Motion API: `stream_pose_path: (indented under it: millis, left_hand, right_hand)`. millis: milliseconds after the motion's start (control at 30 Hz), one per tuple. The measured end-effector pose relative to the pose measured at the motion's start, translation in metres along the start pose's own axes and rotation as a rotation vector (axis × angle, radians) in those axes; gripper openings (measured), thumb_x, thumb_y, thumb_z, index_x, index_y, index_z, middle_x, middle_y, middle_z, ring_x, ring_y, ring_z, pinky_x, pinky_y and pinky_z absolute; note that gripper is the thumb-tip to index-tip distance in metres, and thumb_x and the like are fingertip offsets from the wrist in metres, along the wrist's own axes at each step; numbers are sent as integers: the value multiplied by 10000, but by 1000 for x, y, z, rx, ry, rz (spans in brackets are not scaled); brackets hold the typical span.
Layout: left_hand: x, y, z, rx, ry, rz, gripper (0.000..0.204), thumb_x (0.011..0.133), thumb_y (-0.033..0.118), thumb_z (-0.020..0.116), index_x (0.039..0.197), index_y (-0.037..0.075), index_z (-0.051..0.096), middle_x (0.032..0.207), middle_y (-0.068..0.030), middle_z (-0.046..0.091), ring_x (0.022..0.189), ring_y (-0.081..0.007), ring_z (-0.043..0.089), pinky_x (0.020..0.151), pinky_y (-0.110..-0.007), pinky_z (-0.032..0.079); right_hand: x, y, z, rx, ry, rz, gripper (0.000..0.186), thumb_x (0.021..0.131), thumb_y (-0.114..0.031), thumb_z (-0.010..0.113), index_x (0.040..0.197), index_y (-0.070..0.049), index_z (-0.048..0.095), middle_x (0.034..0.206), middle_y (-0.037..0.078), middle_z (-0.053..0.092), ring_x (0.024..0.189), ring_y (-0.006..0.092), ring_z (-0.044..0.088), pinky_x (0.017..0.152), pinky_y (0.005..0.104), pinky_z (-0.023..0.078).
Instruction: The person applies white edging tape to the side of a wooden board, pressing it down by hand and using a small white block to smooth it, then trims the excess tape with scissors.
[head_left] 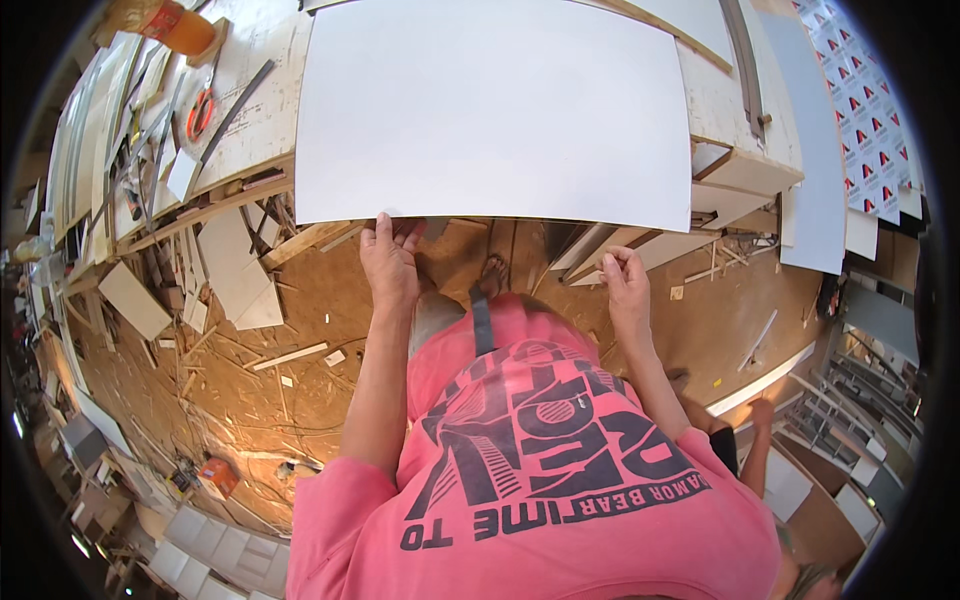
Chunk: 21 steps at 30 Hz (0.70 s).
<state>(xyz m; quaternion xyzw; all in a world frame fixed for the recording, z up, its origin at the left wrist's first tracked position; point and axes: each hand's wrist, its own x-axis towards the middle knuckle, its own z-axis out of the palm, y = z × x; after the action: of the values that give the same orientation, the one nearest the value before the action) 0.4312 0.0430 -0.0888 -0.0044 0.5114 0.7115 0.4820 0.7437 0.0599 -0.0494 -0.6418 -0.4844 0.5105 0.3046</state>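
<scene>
A large white board (490,115) lies flat on the workbench in front of me, its near edge reaching past the bench front. My left hand (391,265) grips that near edge left of the middle, thumb on top and fingers curled underneath. Below the same edge, toward the right, my right hand (627,285) is raised with its fingers bent together in a pinch. It looks apart from the board, and anything between its fingertips is too small to make out.
On the bench's left lie orange-handled scissors (201,112), dark strips and a bottle of orange liquid (180,27). Offcuts and wood scraps (235,265) crowd beneath the bench and litter the brown floor (240,400). Panels (815,150) lean at right. Another person's arm (760,445) shows behind me.
</scene>
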Motion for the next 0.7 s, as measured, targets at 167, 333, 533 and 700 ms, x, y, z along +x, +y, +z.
stream_pose_path:
  millis: [167, 333, 533, 700]
  left_hand:
    - [4, 1, -3, 30, -6, 5, 189, 994, 154, 454, 1111, 8, 424, 1129, -140, 542, 1052, -276, 581, 930, -469, 518]
    - [6, 2, -9, 71, -37, 2, 245, 996, 172, 452, 1157, -7, 404, 1173, -170, 522, 1096, -315, 562, 954, -468, 508]
    - [6, 2, -6, 90, -51, 2, 285, 1002, 197, 430, 1185, -19, 398, 1200, -191, 506, 1113, -329, 546, 982, -466, 484]
    - [6, 3, -9, 149, -96, -15, 372, 1011, 262, 390, 1246, -27, 382, 1203, -210, 502, 1126, -334, 536, 1007, -455, 460]
  right_hand:
    - [26, 14, 17, 722, 42, 221, 272, 944, -250, 583, 1111, -57, 489, 1060, 83, 589, 945, 205, 607, 809, 335, 496]
    - [43, 17, 30, 940, 56, 245, 253, 921, -213, 614, 1062, -66, 464, 1111, 109, 572, 985, 252, 613, 841, 400, 504]
    - [45, 16, 31, 978, 51, 194, 238, 918, -186, 614, 1030, -52, 452, 1084, 117, 587, 1001, 254, 614, 845, 412, 511]
    - [46, 17, 35, 1023, 84, 157, 257, 910, -156, 612, 1034, -13, 439, 1078, 127, 565, 978, 242, 611, 837, 409, 531]
